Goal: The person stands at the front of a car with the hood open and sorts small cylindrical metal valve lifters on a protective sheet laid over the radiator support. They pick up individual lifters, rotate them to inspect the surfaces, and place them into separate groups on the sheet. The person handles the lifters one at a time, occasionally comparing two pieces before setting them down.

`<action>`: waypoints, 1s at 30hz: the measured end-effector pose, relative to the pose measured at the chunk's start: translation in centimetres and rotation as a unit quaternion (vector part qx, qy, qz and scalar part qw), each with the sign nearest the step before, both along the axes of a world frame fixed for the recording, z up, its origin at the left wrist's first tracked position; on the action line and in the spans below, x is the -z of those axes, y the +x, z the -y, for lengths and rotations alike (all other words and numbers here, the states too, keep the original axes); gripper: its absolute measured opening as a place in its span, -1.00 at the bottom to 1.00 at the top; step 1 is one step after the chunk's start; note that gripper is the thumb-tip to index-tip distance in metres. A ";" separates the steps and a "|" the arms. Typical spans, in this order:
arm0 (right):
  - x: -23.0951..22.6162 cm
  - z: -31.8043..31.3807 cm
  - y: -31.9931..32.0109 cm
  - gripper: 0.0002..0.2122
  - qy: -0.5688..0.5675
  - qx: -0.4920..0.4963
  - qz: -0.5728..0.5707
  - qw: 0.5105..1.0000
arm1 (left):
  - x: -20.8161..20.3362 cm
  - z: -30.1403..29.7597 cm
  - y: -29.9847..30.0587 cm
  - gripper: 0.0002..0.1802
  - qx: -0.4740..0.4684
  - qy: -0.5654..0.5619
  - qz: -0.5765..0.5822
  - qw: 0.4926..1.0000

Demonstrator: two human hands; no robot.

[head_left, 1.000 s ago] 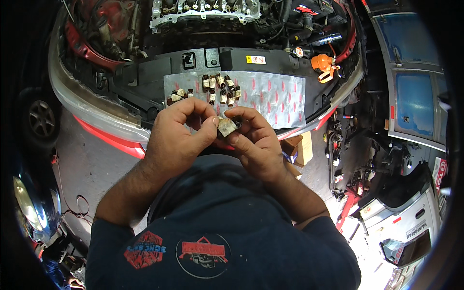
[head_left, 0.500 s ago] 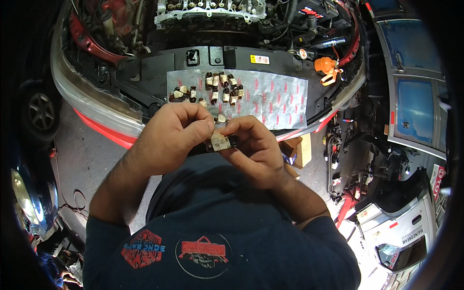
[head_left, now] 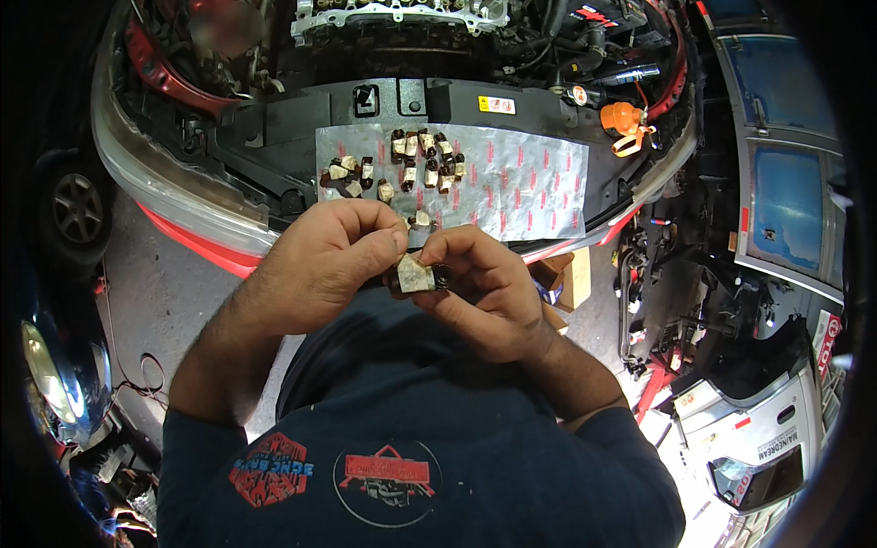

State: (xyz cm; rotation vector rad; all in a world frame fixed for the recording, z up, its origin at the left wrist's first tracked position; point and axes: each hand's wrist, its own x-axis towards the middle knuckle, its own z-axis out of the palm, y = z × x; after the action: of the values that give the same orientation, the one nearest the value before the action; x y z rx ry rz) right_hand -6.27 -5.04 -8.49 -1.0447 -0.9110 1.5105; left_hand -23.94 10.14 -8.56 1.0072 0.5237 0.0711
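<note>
Mid-frame, I've got both hands up together just above my dark shirt. Left hand point(head_left: 320, 260) is curled nearly closed, thumb and forefinger tips pinching the left edge of a small part point(head_left: 416, 273): pale tan block on a dark body. Right hand point(head_left: 484, 283) is curled too, fingers wrapped round the dark end of the same part, thumb on top. So the part sits dead centre, clamped between the two hands, tan face up toward the camera.

Just above the hands, upper centre, a clear plastic sheet point(head_left: 521, 178) with red print lies flat on the black front panel point(head_left: 274, 146) of a car with the bonnet open. On the sheet's left half there's a cluster of similar small parts point(head_left: 411, 164), tan and dark, some touching each other, a couple lying right beside my fingertips.

Orange cap piece point(head_left: 623, 119) at upper right, off the sheet. Red bumper edge point(head_left: 196, 251) curves down the left. Engine top point(head_left: 393, 14) at the top edge. Cardboard box point(head_left: 571, 279) on the floor right of my right hand. Detached silver body panel point(head_left: 758, 429) lower right.
</note>
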 end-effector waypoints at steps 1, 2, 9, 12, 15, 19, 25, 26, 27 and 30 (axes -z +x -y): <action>0.1 0.0 0.0 -0.69 -0.002 -0.001 0.000 1.000 | 0.2 0.1 0.1 -0.73 -0.002 -0.002 -0.002 1.000; 0.3 0.0 0.0 -0.69 -0.005 -0.001 0.000 1.000 | 0.3 0.2 0.1 -0.74 -0.005 -0.005 -0.004 1.000; 1.0 0.2 -0.1 -0.66 -0.012 0.008 0.012 1.000 | 0.1 0.6 -0.1 -0.80 -0.030 0.065 -0.043 0.997; 0.8 0.1 -0.2 -0.64 -0.025 0.018 0.031 0.999 | 0.2 1.1 -0.2 -0.80 -0.090 0.104 -0.035 0.990; 0.6 0.0 -0.4 -0.65 -0.023 0.036 0.027 0.999 | 0.5 1.6 -0.2 -0.72 -0.170 0.156 0.006 0.973; 0.6 -0.2 -0.7 -0.66 -0.011 0.066 0.047 0.997 | 0.8 2.5 -0.8 -0.59 -0.176 0.179 0.021 0.968; 0.5 -0.4 -0.5 -0.64 0.046 0.054 0.149 0.986 | 1.1 3.8 -0.5 -0.54 -0.189 0.123 0.044 0.973; 0.5 -0.4 -0.4 -0.65 0.057 0.053 0.169 0.982 | 1.1 4.0 -0.5 -0.53 -0.198 0.100 0.048 0.974; 0.5 -0.5 -0.4 -0.65 0.056 0.057 0.177 0.981 | 1.0 4.0 -0.4 -0.53 -0.209 0.076 0.050 0.974; 0.6 -0.7 -0.3 -0.66 0.052 0.063 0.202 0.976 | 0.8 3.8 -0.3 -0.53 -0.219 0.065 0.068 0.971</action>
State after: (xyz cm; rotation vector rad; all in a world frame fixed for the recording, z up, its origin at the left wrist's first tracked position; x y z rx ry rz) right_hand -6.56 -4.33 -9.05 -1.3327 -1.1672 1.1515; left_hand -24.19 6.30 -9.37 0.9908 0.6147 0.5712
